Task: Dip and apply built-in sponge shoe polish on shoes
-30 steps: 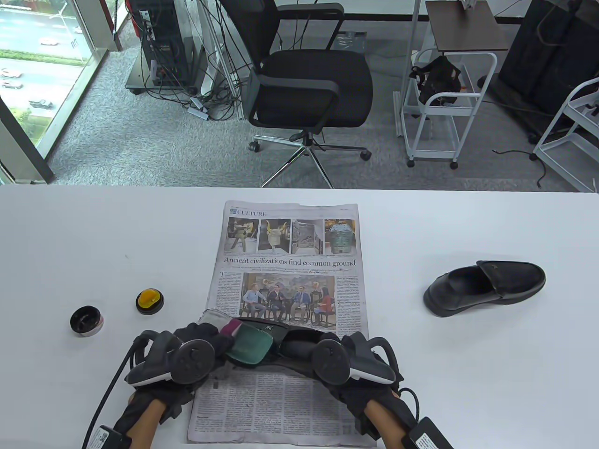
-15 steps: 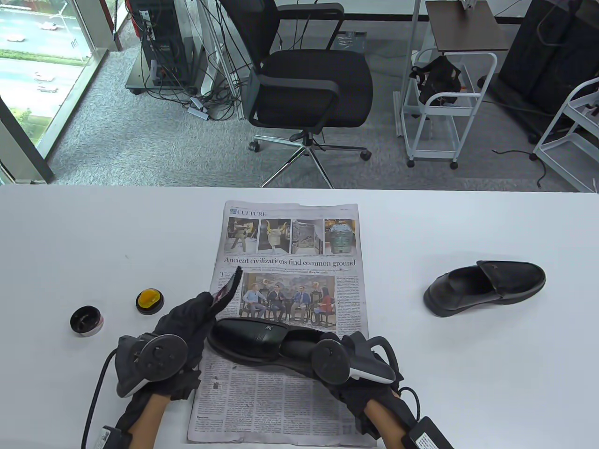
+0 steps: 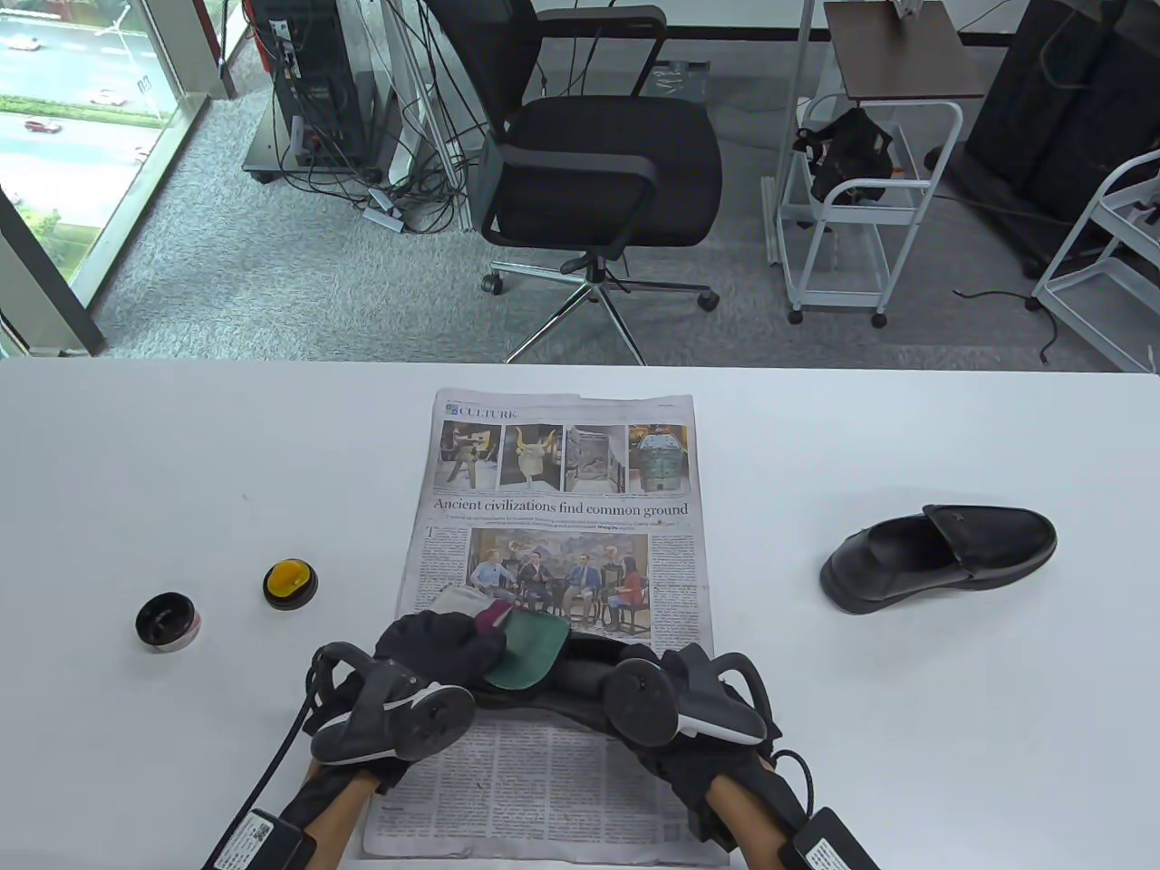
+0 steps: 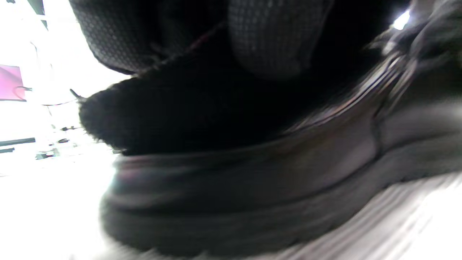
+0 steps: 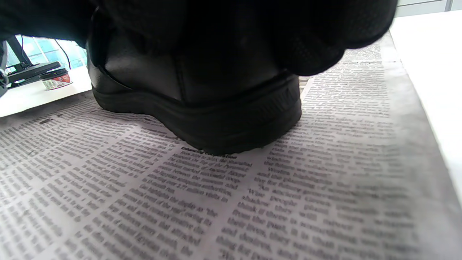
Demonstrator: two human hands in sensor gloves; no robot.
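Both hands work the near shoe [image 3: 580,666] on the newspaper [image 3: 553,544]: right hand [image 3: 675,702] grasping its heel, left hand [image 3: 435,648] rubbing a cloth [image 3: 526,648] over its toe, while the second shoe [image 3: 938,557] waits untouched, far right.

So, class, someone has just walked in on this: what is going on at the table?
A person in sensor gloves is working on a black shoe lying on a newspaper. The right hand holds its heel end; the left hand presses a cloth onto its front. An open polish tin, a yellow-topped lid and a second shoe sit untouched on the table.
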